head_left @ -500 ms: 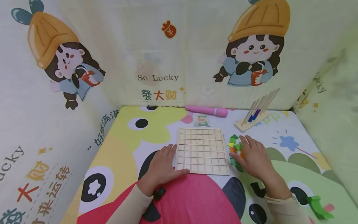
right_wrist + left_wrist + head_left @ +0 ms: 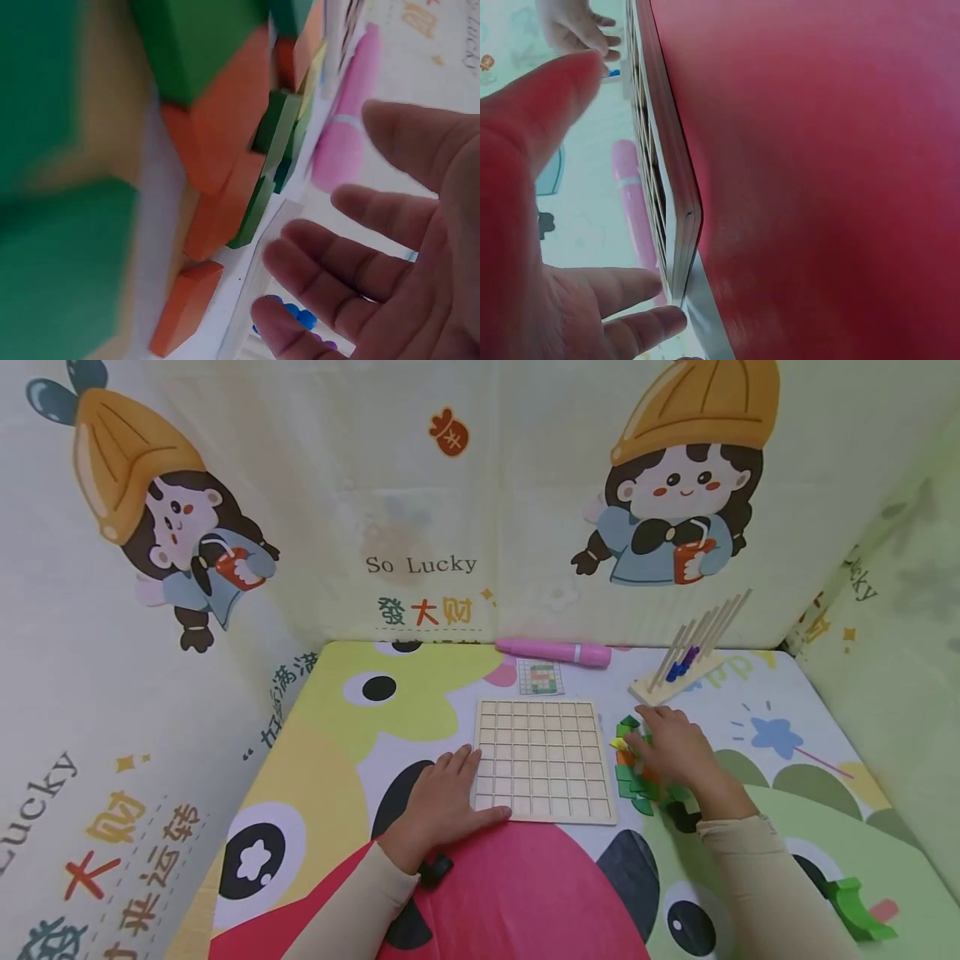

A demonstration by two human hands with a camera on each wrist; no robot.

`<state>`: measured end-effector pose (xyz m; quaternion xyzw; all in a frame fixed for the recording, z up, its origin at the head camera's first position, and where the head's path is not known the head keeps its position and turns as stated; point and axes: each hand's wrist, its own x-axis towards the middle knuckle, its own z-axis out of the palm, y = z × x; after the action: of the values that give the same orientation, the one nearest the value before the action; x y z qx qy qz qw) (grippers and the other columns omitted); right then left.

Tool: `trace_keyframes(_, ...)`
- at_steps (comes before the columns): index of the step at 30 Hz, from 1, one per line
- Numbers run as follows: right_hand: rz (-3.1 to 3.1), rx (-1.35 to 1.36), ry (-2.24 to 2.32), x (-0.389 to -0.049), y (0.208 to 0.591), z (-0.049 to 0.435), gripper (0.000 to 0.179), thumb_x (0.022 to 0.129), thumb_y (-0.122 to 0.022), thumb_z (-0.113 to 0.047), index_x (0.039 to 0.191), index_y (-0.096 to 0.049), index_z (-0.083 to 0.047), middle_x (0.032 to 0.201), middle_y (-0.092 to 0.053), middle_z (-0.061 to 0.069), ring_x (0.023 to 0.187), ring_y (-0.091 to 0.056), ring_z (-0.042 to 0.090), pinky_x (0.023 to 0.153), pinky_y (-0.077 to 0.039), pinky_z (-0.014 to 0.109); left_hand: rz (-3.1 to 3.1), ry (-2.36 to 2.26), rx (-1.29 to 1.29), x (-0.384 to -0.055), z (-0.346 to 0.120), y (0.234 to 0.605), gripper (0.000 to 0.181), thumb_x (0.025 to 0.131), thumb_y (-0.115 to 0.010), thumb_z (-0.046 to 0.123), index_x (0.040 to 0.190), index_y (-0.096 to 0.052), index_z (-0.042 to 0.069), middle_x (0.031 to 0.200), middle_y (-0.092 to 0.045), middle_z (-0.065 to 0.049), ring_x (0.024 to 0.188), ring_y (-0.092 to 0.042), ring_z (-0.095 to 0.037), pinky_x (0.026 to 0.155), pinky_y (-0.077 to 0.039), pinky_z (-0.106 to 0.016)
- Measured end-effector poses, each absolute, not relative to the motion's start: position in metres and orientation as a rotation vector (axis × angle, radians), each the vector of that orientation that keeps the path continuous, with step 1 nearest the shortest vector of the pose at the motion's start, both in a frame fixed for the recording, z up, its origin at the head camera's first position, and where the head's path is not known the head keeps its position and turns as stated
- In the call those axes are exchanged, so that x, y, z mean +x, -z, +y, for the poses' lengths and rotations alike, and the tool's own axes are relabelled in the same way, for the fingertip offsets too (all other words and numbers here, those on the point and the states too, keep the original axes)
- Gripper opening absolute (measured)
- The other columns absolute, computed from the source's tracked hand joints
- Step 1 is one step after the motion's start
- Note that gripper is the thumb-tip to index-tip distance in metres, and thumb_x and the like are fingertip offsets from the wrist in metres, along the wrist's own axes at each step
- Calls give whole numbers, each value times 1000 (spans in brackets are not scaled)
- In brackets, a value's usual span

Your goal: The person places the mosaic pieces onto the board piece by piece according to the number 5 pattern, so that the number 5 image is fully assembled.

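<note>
A square wooden grid board (image 2: 544, 760) lies flat in the middle of the table. Its lower left corner is where my left hand (image 2: 448, 808) rests, fingers along the left edge and thumb by the near edge. In the left wrist view, straight fingers (image 2: 649, 330) touch the board's side. Right of the board is a cluster of small green, orange and yellow blocks (image 2: 625, 779). My right hand (image 2: 678, 747) hovers over it and hides part of it. In the right wrist view its fingers (image 2: 337, 262) are loosely spread, apart from the blocks, with nothing between them.
Behind the board lie a small pattern card (image 2: 540, 677) and a pink pen-like stick (image 2: 558, 652). A wooden peg stand (image 2: 686, 677) with blue and purple beads is at the back right. A green curved piece (image 2: 858, 912) lies near right; a small black object (image 2: 435, 870) sits by the left wrist.
My right hand has shifted away from me, towards the back of the block cluster, uncovering some nearer green blocks. The left hand stays at the board's corner.
</note>
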<state>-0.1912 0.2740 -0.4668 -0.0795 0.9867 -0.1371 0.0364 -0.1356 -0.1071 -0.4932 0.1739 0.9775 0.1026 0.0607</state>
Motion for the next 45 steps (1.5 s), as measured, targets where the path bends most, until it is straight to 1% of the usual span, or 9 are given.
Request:
trace_keyframes(5,2962,-318,377,-211,465,275,49,103,-61,-22,147,-53,1,133,-58,33,118,-57,50,97,-49,69,2953,-271,544,-136,-108,493,106,83,-61,80,160,-40,11,163,-41,-12,147,-41,-35,114,-42,-55)
trace_keyframes(11,2887,-335,320,-226,460,275,38,95,-63,-3,132,-68,-6,118,-63,24,100,-60,37,91,-54,61,2933,-245,545,-137,-108,493,105,82,-65,76,161,-38,13,165,-39,-11,149,-39,-36,116,-41,-55)
trace_keyframes(17,2863,-281,335,-236,458,275,33,93,-66,-1,126,-70,1,118,-69,25,104,-64,40,99,-51,63,2919,-258,538,-136,-105,490,104,82,-67,75,161,-38,13,165,-39,-11,150,-38,-36,117,-41,-55)
trace_keyframes(22,2866,-308,333,-241,456,279,22,96,-69,-6,112,-69,9,102,-71,24,96,-67,38,92,-54,59,2908,-265,532,-138,-103,489,105,81,-68,74,161,-38,14,165,-39,-10,150,-37,-36,117,-40,-55)
trace_keyframes(26,2866,-327,357,-243,454,283,18,95,-72,-7,103,-68,8,91,-71,19,86,-65,34,85,-56,55,2902,-246,533,-140,-103,489,105,81,-68,74,161,-38,14,165,-39,-9,150,-37,-36,117,-41,-54)
trace_keyframes(30,2871,-288,404,-244,457,284,16,94,-74,-8,99,-67,5,89,-70,16,81,-62,30,82,-56,52,2890,-234,529,-140,-103,485,104,81,-69,73,161,-38,14,165,-40,-9,150,-38,-36,116,-42,-53)
trace_keyframes(35,2892,-271,460,-243,462,284,15,94,-74,-8,99,-67,3,90,-69,16,82,-61,30,81,-55,52,2884,-229,513,-141,-105,483,104,81,-70,73,161,-39,14,165,-40,-9,149,-39,-35,115,-43,-52)
trace_keyframes(41,2894,-371,492,-240,464,282,26,96,-68,-3,122,-67,5,100,-70,21,89,-64,35,86,-55,57,2886,-237,497,-142,-106,484,105,79,-72,71,161,-40,15,164,-41,-9,148,-39,-35,115,-44,-53)
trace_keyframes(45,2912,-453,571,-236,460,276,24,99,-66,-5,121,-72,-1,99,-71,16,85,-61,29,85,-55,54,2889,-232,500,-142,-106,485,105,78,-73,71,160,-40,14,164,-42,-9,148,-40,-35,114,-45,-53)
